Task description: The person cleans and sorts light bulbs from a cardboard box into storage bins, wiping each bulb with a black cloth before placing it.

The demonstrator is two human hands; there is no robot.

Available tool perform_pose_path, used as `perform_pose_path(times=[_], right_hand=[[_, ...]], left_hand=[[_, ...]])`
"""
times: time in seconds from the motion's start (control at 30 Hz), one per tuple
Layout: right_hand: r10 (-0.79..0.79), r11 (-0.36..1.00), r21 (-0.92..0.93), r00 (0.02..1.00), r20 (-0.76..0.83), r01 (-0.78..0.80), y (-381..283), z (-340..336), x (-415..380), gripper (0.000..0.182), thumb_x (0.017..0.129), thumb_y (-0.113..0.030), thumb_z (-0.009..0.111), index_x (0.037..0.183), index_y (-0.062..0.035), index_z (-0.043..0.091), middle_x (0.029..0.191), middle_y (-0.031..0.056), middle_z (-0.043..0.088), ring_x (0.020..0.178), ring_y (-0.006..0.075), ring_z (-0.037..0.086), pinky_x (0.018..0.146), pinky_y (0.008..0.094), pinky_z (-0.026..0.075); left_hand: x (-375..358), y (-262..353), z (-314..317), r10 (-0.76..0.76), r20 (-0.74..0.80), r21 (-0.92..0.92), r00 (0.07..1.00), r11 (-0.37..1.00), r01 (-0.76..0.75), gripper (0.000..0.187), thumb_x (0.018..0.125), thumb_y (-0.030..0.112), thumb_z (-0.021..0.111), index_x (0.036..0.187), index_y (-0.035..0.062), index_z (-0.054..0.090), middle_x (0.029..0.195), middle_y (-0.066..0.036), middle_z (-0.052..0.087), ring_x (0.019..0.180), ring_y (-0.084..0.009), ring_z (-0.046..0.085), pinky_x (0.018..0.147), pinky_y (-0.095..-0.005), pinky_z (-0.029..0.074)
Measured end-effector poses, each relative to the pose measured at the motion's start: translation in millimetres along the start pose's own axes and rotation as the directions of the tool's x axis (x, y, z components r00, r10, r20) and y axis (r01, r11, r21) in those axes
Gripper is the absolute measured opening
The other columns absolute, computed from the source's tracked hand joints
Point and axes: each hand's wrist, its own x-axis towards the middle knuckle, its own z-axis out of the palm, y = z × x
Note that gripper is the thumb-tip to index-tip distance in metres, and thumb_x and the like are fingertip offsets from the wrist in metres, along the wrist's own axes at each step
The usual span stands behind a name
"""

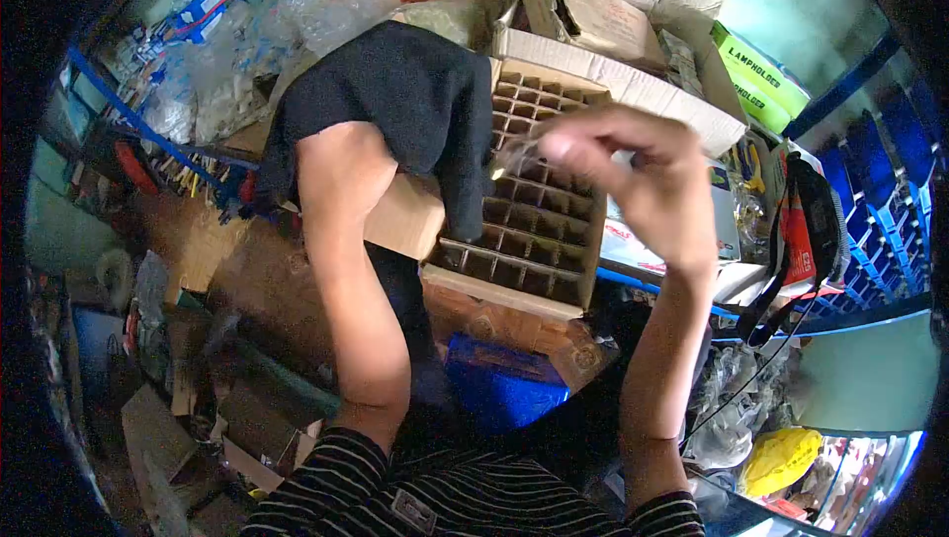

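A black cloth (395,92) drapes over the fingers of my left hand (346,166); only the back of the hand and the wrist show, so what the fingers do is hidden. My right hand (652,176) is raised over a cardboard divider box (504,300). Between its thumb and fingers is a small, clear, shiny object (516,156), blurred by motion, with a bright spot at its lower end. The box is split into rows of small square cells. Beside it, under the cloth's edge, is a plain cardboard carton (405,216).
An open carton (593,68) with flattened cardboard stands behind the divider box. Green lampholder boxes (759,78) are at the right, near a black-strapped bag (806,231). Clear plastic bags (222,73) heap at the left. A blue container (509,379) sits below.
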Motion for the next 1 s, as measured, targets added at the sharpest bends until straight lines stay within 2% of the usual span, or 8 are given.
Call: perform_pose_path(times=[0.07,0.17,0.37,0.63,0.8,0.9,0.93,1.0], right_hand=[[0.108,0.984,0.156,0.981,-0.163,-0.083,-3.4,-9.5,-1.2,0.017,0.091,-0.019,0.072,0.098,-0.0032,0.075,0.087,0.0048,0.074,0.077,0.0103,0.066,0.072,0.0260,0.052],[0.061,0.942,0.334,0.953,-0.297,0.044,-7.4,-8.0,-0.5,0.021,0.093,-0.019,0.070,0.102,-0.0001,0.072,0.085,0.0080,0.073,0.073,0.0107,0.066,0.065,0.0229,0.051],[0.126,0.936,0.350,0.965,-0.230,-0.038,-15.6,-2.4,0.0,0.021,0.095,-0.017,0.067,0.107,-0.0002,0.066,0.085,0.0075,0.072,0.073,0.0093,0.065,0.060,0.0224,0.051],[0.007,0.966,0.248,0.956,-0.292,0.068,-13.1,0.1,-0.3,0.014,0.092,-0.015,0.071,0.094,-0.0017,0.066,0.079,0.0064,0.070,0.071,0.0095,0.065,0.060,0.0228,0.052],[-0.071,0.975,0.186,0.961,-0.269,0.124,-11.3,1.2,-3.0,0.012,0.091,-0.011,0.071,0.092,-0.0006,0.066,0.080,0.0088,0.070,0.072,0.0128,0.067,0.064,0.0244,0.054],[-0.117,0.901,0.370,0.948,-0.296,0.227,-7.7,5.7,-0.9,0.011,0.092,-0.006,0.069,0.095,0.0015,0.062,0.083,0.0131,0.070,0.075,0.0167,0.069,0.066,0.0273,0.057],[-0.139,0.850,0.446,0.937,-0.320,0.279,-5.3,8.2,0.1,0.011,0.092,-0.004,0.068,0.096,0.0022,0.061,0.084,0.0147,0.070,0.076,0.0180,0.069,0.067,0.0283,0.057],[-0.149,0.770,0.560,0.939,-0.310,0.307,-2.2,10.5,2.9,0.012,0.092,-0.002,0.066,0.098,0.0025,0.057,0.085,0.0172,0.070,0.076,0.0199,0.069,0.068,0.0301,0.059]], left_hand=[[-1.4,3.6,4.1,-0.011,0.067,-0.024,0.998,1.000,0.013,0.016,0.075,0.002,0.066,0.090,-0.0051,0.068,0.095,-0.020,0.070,0.086,-0.0292,0.068,0.077,-0.0386,0.051],[-4.6,13.3,11.7,-0.010,0.152,-0.072,0.988,0.997,0.021,0.018,0.077,0.002,0.065,0.093,-0.0049,0.068,0.095,-0.018,0.070,0.086,-0.0273,0.067,0.078,-0.0373,0.051],[-15.2,36.1,26.4,-0.021,0.213,-0.197,0.977,0.978,0.064,0.020,0.080,0.002,0.064,0.099,-0.0047,0.068,0.096,-0.013,0.070,0.087,-0.0233,0.067,0.079,-0.0347,0.051],[-17.5,49.5,33.0,-0.014,0.213,-0.299,0.977,0.951,0.079,0.024,0.084,0.001,0.063,0.106,-0.0044,0.069,0.098,-0.007,0.070,0.089,-0.0181,0.066,0.081,-0.0313,0.051],[-20.4,31.2,30.9,0.123,0.205,-0.148,0.971,0.985,-0.094,0.023,0.082,0.002,0.064,0.102,0.0067,0.074,0.101,-0.016,0.071,0.094,-0.0309,0.068,0.087,-0.0392,0.052],[-15.7,23.9,27.2,0.018,0.293,-0.344,0.956,0.935,0.087,0.022,0.083,0.001,0.062,0.103,0.0017,0.073,0.102,-0.014,0.073,0.089,-0.0259,0.070,0.085,-0.0366,0.053],[-14.6,22.6,27.5,0.000,0.325,-0.530,0.946,0.828,0.182,0.022,0.083,0.001,0.061,0.102,0.0002,0.072,0.101,-0.014,0.073,0.088,-0.0241,0.070,0.085,-0.0357,0.053],[-14.4,24.3,29.1,-0.038,0.329,-0.663,0.944,0.702,0.260,0.019,0.087,0.004,0.060,0.103,-0.0005,0.069,0.098,-0.012,0.071,0.086,-0.0205,0.068,0.081,-0.0335,0.052]])
